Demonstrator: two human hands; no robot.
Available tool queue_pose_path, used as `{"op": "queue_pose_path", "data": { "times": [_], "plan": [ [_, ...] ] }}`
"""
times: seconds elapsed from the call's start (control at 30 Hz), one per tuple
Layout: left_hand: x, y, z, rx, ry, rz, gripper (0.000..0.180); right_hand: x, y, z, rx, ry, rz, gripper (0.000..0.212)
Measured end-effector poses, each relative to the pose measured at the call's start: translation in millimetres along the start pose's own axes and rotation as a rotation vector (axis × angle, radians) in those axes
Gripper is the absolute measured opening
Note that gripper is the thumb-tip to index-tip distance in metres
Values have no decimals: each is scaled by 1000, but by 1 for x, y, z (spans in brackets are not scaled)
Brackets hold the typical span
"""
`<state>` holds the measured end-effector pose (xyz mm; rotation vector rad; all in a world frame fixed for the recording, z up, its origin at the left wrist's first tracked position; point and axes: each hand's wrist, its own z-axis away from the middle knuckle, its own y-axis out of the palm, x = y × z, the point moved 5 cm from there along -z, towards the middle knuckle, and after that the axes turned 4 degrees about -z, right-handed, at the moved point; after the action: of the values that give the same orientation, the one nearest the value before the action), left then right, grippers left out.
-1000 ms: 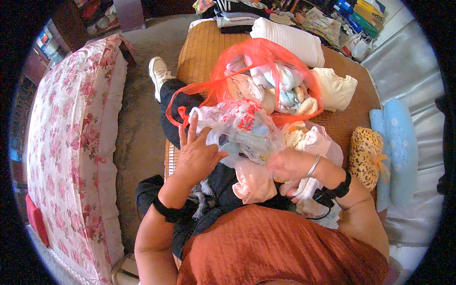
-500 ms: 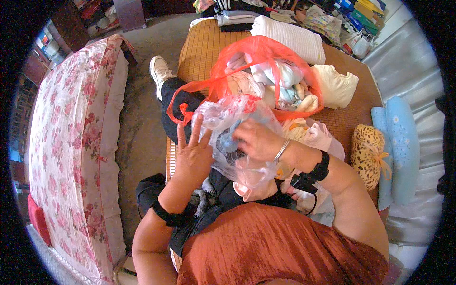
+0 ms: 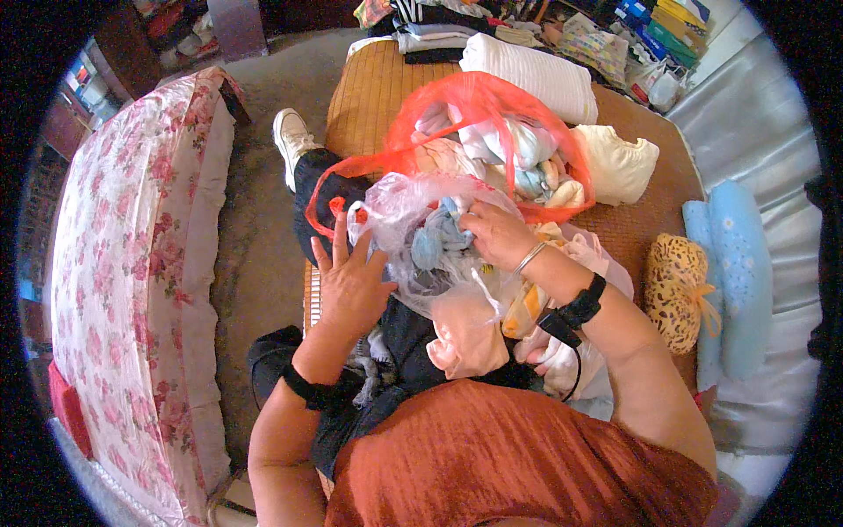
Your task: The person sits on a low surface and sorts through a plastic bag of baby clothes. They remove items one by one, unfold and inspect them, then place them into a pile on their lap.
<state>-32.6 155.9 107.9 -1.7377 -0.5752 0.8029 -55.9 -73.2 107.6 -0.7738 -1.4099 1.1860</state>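
Observation:
A thin clear plastic bag lies open across my lap, with a bunched light-blue cloth in its mouth. My left hand rests against the bag's left edge, fingers spread apart. At the bag's right side, my right hand has its fingers curled at the blue cloth and seems to grip it; the fingertips are partly hidden. A peach folded cloth sits just below the bag. Beyond it, a red mesh-like plastic bag holds several pale folded clothes.
I sit on a bed with a woven mat. Around me are a white rolled quilt, a cream garment, a leopard-print bundle and a blue roll. A flowered-sheet bed stands left across the floor gap.
My right hand has moved right and slightly up, uncovering the blue cloth, which is now more bunched and raised. My left hand has shifted slightly left and down.

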Motion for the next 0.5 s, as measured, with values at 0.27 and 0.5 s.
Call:
{"op": "queue_pose_path", "data": {
  "times": [0.27, 0.5],
  "plan": [
    [13, -1, -2, -18, -102, 37, 31, 9, -54, 8, -177, 1, -1654, 26],
    [22, -4, 18, 0, -270, 956, 63, 67, -22, -5, 138, 70, -2287, 36]
  ]
}}
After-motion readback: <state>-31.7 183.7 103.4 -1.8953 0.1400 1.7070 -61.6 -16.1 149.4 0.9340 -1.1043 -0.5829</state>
